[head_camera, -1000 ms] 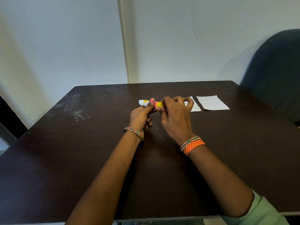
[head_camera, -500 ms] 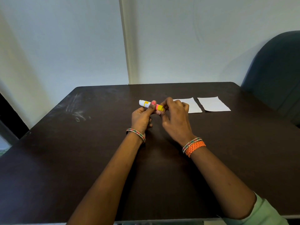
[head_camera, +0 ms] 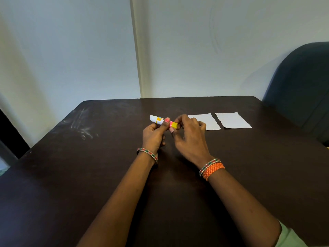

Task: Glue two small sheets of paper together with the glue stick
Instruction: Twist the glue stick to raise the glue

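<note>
A glue stick (head_camera: pixel 157 119), white with yellow and pink bands, is held level above the dark table (head_camera: pixel 89 166). My left hand (head_camera: pixel 154 137) grips its middle, thumb on top. My right hand (head_camera: pixel 188 136) pinches its right, yellow end with thumb and fingertips. Two small white sheets lie flat side by side just right of my hands: the nearer sheet (head_camera: pixel 211 121) is partly hidden behind my right fingers, and the farther sheet (head_camera: pixel 232 120) lies in full view.
A dark blue chair back (head_camera: pixel 300 86) stands at the table's right rear corner. White walls close off the far edge. Pale scuff marks (head_camera: pixel 83 125) show on the left part of the tabletop.
My right hand has slid back along the glue stick, uncovering more of the nearer sheet. It now pinches only the stick's right end. The left hand keeps its grip.
</note>
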